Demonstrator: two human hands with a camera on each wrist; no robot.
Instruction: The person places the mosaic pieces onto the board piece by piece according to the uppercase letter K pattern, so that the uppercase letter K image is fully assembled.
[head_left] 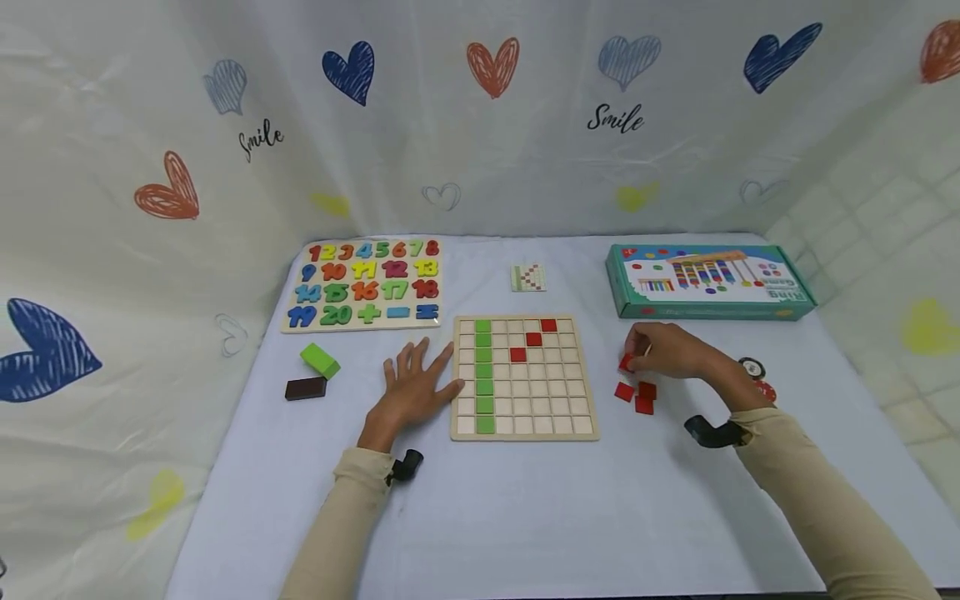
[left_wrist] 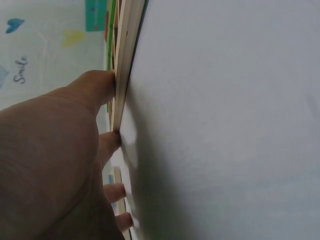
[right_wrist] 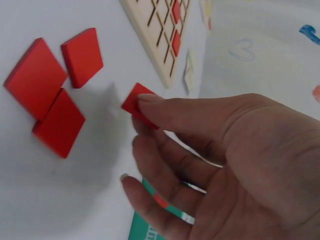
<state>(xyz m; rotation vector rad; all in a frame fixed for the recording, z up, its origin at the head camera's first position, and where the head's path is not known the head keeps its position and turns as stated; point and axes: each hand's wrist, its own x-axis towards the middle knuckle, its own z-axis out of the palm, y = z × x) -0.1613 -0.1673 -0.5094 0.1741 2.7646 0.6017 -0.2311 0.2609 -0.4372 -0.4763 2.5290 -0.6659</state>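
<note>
My right hand (head_left: 667,350) pinches a red square tile (right_wrist: 134,104) between thumb and fingers, right of the wooden grid board (head_left: 525,435). Three loose red tiles (right_wrist: 37,80) lie on the cloth just below that hand. At the board's left edge, my left hand (head_left: 411,392) rests with fingers spread; in the left wrist view its thumb (left_wrist: 102,85) and a fingertip touch the board's side. A column of green tiles (head_left: 484,371) fills the board's second column. Three red tiles (head_left: 534,339) sit in a diagonal toward its upper right.
A number puzzle board (head_left: 362,327) lies at the back left, with a green block (head_left: 320,360) and a dark brown block (head_left: 306,389) in front. A small pattern card (head_left: 528,278) lies behind the grid. At the back right is a teal box (head_left: 708,310); a red-and-black object (head_left: 765,389) sits partly behind the right forearm.
</note>
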